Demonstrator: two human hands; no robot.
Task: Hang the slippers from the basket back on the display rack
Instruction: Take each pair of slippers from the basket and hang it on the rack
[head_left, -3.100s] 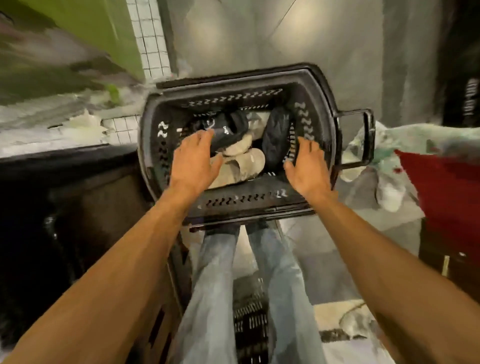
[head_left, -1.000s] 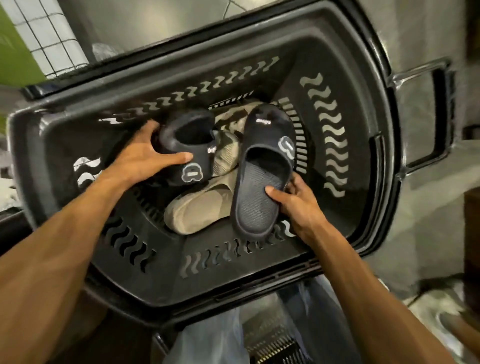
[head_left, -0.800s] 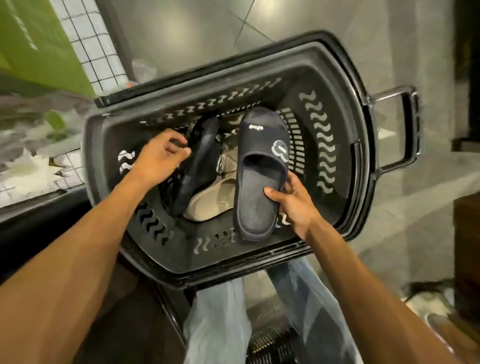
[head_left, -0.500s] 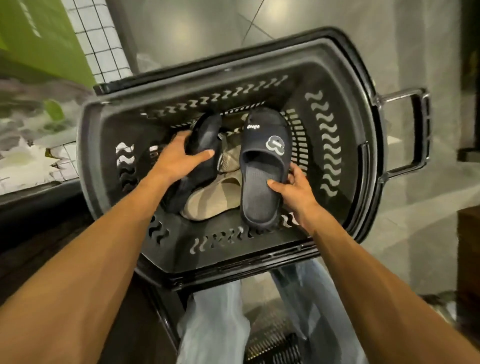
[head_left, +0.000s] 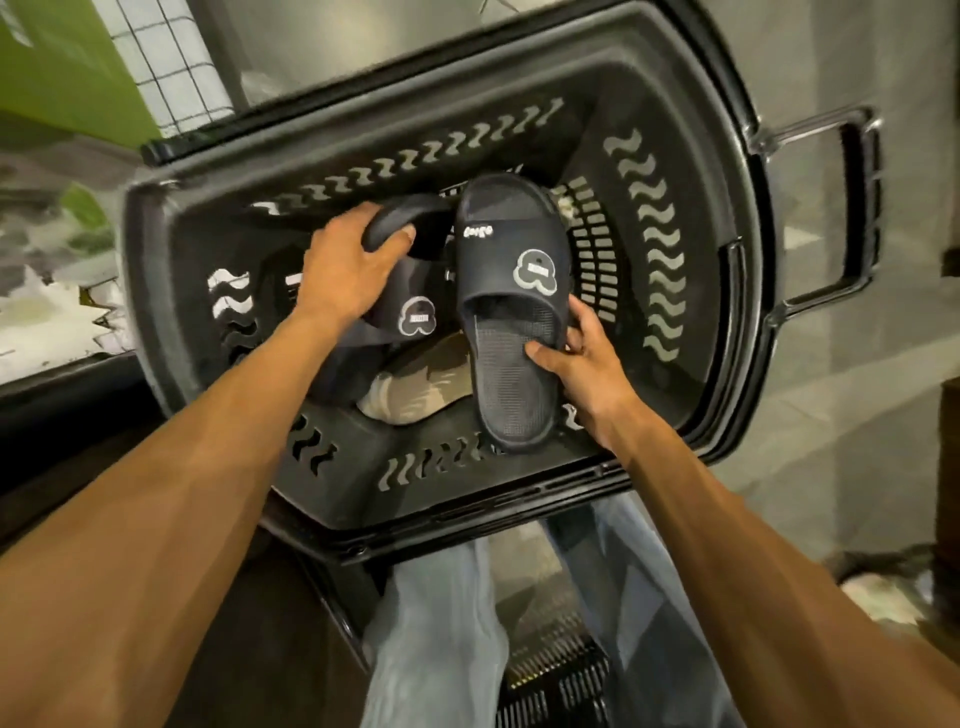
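You were at the pick-up step, with both hands down in the black basket (head_left: 696, 130) and nothing yet on the rack. Your left hand (head_left: 345, 270) gripped one black slipper (head_left: 415, 317) left of the basket's centre, fingers (head_left: 363, 215) curled over its far edge and the thumb pressed under that edge. Your right hand (head_left: 582, 364) held the matching black slipper (head_left: 511, 384) just right of centre, toe towards 12 o'clock. The thumb lay on the ribbed footbed and the other fingers wrapped the outer side. The two slippers touched near the toes. A beige slipper (head_left: 415, 389) lay beneath them, towards 6 o'clock, and was left for a later trip.

I judge the next move to be lifting the pair clear of the basket wall and turning towards the rack. The white wire grid (head_left: 171, 67) at 11 o'clock may be part of it, though I cannot tell for sure. Finding a hook or hole to hang each slipper by will need a look, since none showed here.

Each strap carried a grey cloud-shaped badge (head_left: 535, 273) with small print too fine to read. White lettering (head_left: 478, 231) sat on the right-hand slipper's strap nearer the toe. It looked like a short brand word, but I could not make it out.
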